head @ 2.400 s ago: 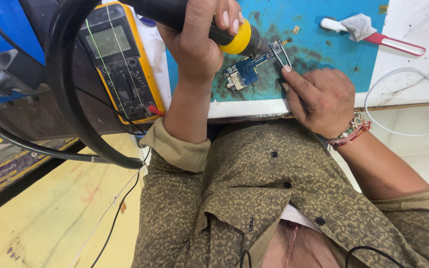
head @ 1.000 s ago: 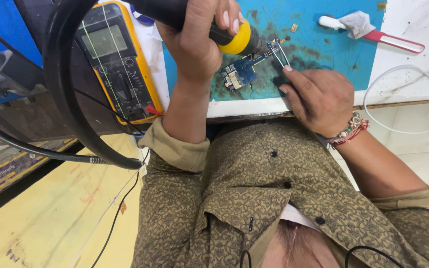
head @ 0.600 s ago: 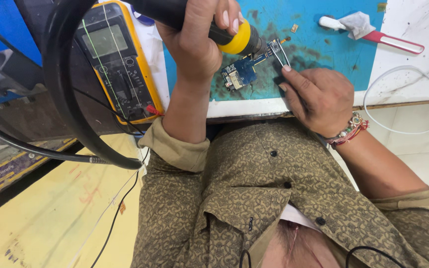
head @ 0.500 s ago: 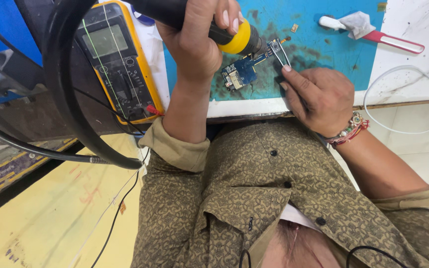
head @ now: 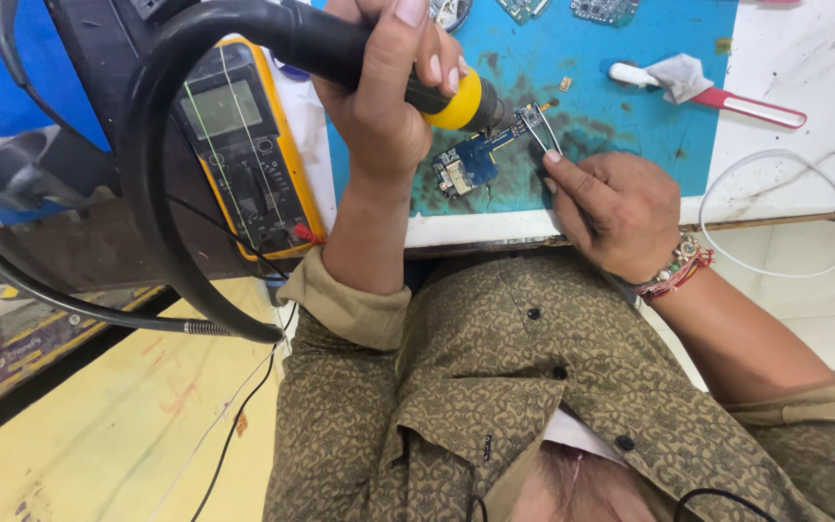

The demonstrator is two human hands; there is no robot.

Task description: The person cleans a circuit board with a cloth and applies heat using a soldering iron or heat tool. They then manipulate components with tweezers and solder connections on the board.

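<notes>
Down at the edge of the surface (head: 785,164), both hands meet over a small blue board (head: 468,166) lying on a stained teal mat (head: 630,87). The left hand (head: 388,106) is wrapped tight around a black tool (head: 340,53) with a yellow collar, fingers curled over the top and the thumb underneath; the metal nozzle points down toward the board's upper right end, just past the grip, and whether it touches the board cannot be told. A thick black hose (head: 161,222) loops away from the tool's rear. The right hand (head: 620,213) pinches tweezers (head: 540,130) between forefinger and thumb, the grip closed on their shafts; the tips reach up and to the left, to the same end of the board, right beside the nozzle. So the board lies between the two grips, held by neither hand, lower and to the right of the left fist and to the left of the right one. A yellow multimeter (head: 239,145) lies to the left of the left forearm. Farther right on the mat lies a red-handled tool (head: 736,101) with a white rag around its head, and a white cable (head: 785,213) curves across the pale surface.
</notes>
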